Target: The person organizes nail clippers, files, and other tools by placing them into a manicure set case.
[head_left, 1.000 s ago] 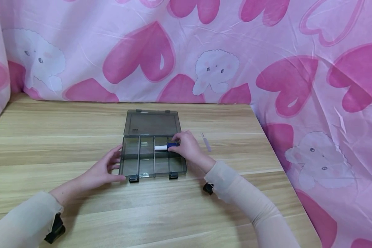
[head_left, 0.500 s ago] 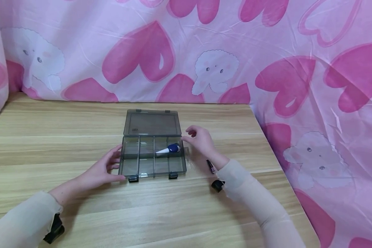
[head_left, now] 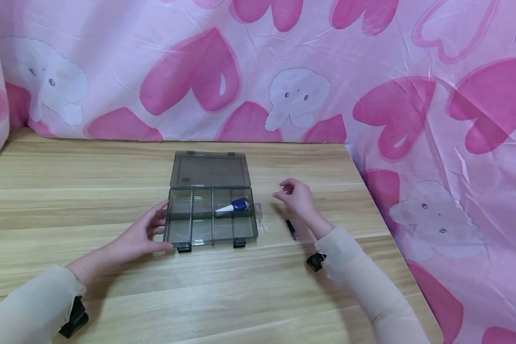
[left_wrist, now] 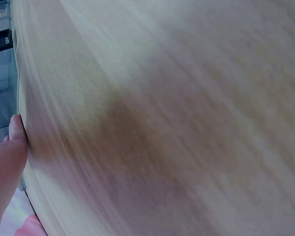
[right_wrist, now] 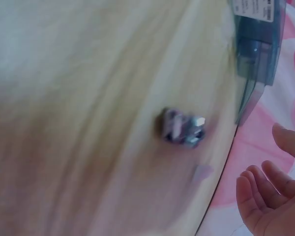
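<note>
A smoky, see-through compartment box (head_left: 203,224) stands with its lid (head_left: 210,170) laid back. In its right part leans a nail polish bottle (head_left: 240,205), dark blue with a long white cap. My left hand (head_left: 139,231) touches the box's left side, thumb at the front corner, fingers along the edge. To the right of the box, my right hand (head_left: 298,197) hovers over the table, thumb and fingers apart. Below it lies a small black and silver nail clipper (head_left: 291,230). A thin lilac strip (right_wrist: 202,172) lies near the fingers in the right wrist view; the hand mostly hides it in the head view.
A small translucent piece (head_left: 259,211) sits against the box's right side. Two black latches (head_left: 239,242) stick out at the box's front. Pink heart-patterned cloth (head_left: 223,71) hangs behind and to the right of the wooden table (head_left: 223,296).
My right hand has let go of the nail polish bottle in the box and moved right, over the lilac strip. The bottle has tilted slightly. My left hand has stayed at the box.
</note>
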{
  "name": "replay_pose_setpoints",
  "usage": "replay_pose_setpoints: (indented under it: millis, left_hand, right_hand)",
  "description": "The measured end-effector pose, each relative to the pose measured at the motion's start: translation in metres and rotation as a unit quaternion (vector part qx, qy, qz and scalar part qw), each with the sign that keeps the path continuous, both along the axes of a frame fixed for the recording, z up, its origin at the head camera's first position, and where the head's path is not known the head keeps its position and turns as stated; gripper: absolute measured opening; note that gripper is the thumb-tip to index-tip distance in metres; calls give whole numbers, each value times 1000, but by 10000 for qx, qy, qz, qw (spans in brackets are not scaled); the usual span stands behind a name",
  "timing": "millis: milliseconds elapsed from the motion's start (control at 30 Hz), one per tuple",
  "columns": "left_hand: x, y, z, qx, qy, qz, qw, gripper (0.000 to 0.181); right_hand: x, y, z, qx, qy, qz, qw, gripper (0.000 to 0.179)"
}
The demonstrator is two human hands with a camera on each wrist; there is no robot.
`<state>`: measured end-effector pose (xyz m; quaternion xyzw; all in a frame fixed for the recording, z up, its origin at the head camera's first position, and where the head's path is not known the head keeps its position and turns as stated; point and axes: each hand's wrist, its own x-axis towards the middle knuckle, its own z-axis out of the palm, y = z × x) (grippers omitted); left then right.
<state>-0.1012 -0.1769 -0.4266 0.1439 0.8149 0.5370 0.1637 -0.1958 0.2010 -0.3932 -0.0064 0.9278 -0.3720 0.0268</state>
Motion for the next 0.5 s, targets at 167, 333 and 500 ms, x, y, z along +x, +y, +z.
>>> replay_pose_setpoints:
  millis: [167, 333, 500]
  left_hand:
    - [0, 0, 1, 24, 38, 3, 10000, 108]
    - [1, 1, 1, 111, 128, -19, 9999, 105]
    - [1, 1, 1, 112, 127, -13, 9999, 105]
  right_hand:
    - [1, 10, -5, 20, -111, -115, 9999, 39]
    - [0, 17, -9, 267, -325, -226, 9989, 41]
    - [-4, 22, -15, 421, -455, -268, 9977, 41]
